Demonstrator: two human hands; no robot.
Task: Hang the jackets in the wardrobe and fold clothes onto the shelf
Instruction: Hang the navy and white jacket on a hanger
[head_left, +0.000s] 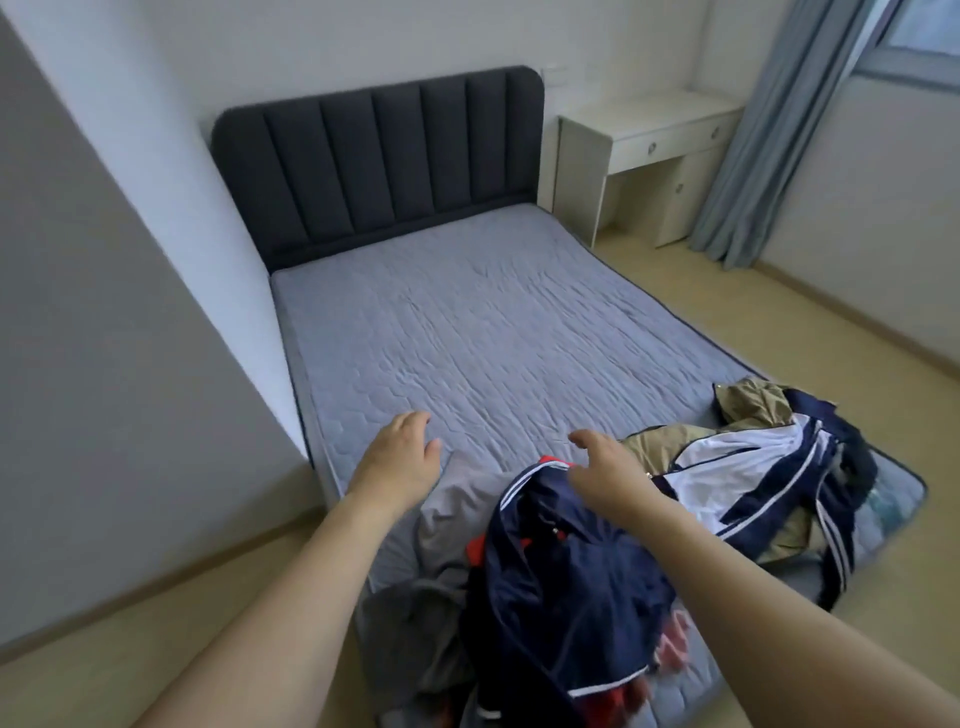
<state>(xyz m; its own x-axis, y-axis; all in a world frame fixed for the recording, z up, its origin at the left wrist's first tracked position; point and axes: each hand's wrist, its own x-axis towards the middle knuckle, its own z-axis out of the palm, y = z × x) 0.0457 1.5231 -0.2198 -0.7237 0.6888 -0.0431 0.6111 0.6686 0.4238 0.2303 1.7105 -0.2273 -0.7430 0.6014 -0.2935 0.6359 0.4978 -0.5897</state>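
Head view: both hands hover with fingers relaxed, holding nothing. The right hand (605, 475) is directly over the navy jacket (561, 587), crumpled at the mattress (467, 322) foot edge; the left hand (397, 457) hangs farther left, above bare mattress.

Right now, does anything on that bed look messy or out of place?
Yes. Unfolded clothes lie heaped at the foot of the grey quilted mattress: a navy jacket with red trim, a navy-and-white striped jacket, and a grey garment drooping over the edge.
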